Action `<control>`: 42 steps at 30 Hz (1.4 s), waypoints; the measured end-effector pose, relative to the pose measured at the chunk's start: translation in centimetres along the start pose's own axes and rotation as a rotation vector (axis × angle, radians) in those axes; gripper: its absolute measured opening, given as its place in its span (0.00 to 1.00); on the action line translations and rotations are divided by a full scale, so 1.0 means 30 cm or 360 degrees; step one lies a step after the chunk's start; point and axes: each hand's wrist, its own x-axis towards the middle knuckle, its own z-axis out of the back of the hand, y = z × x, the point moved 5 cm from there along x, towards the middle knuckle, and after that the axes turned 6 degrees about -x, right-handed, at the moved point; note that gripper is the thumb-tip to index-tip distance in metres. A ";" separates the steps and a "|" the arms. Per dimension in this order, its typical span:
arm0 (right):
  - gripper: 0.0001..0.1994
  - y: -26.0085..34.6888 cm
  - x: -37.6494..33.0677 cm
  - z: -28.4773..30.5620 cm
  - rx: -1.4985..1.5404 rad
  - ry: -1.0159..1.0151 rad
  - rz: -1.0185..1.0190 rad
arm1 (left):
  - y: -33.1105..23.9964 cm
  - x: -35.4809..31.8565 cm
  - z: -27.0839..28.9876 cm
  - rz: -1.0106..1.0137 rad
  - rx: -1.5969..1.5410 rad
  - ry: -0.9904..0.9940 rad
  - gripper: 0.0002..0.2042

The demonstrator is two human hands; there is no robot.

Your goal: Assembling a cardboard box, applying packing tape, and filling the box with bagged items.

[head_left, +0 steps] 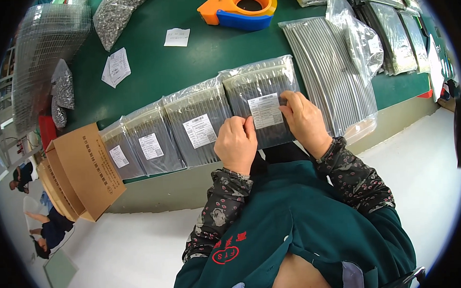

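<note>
A white printed label (265,111) lies on a clear plastic bag (241,78) packed with dark, thin rods, at the front edge of the table. My left hand (236,143) is closed, thumb and fingertips pinched at the label's lower left edge. At its right edge, my right hand (307,120) also has curled fingers and thumb pressed together on the label. Leftward in a row lie similar bags, each with a white label: one bag (201,102) next to my left hand, another bag (144,126), and a last bag (111,138) beside the carton.
An open cardboard carton (87,172) stands at the left table edge. Bundled grey rods (326,64) lie right of my right hand, partly under crumpled clear plastic (364,45). An orange and blue tape dispenser (241,11), paper slips (177,37) and a bag of small metal parts (112,21) lie farther back.
</note>
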 end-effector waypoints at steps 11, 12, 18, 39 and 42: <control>0.14 -0.045 -0.014 0.025 -0.0124 -0.0050 -0.0265 | -0.004 0.007 0.019 0.0097 0.0003 0.0101 0.11; 0.14 -0.043 -0.018 0.029 -0.0122 -0.0050 -0.0259 | -0.005 0.000 0.016 0.0089 0.0054 0.0141 0.09; 0.17 0.014 -0.038 0.081 -0.0233 -0.0088 0.0255 | -0.017 -0.065 0.034 -0.0312 0.0112 0.0238 0.23; 0.32 0.119 0.250 0.136 -0.0498 0.0131 0.0532 | -0.007 -0.105 0.098 -0.0238 0.0024 0.0670 0.39; 0.33 0.103 0.462 0.054 -0.0631 -0.0109 0.0489 | -0.015 -0.060 0.159 -0.0240 0.0014 0.0541 0.36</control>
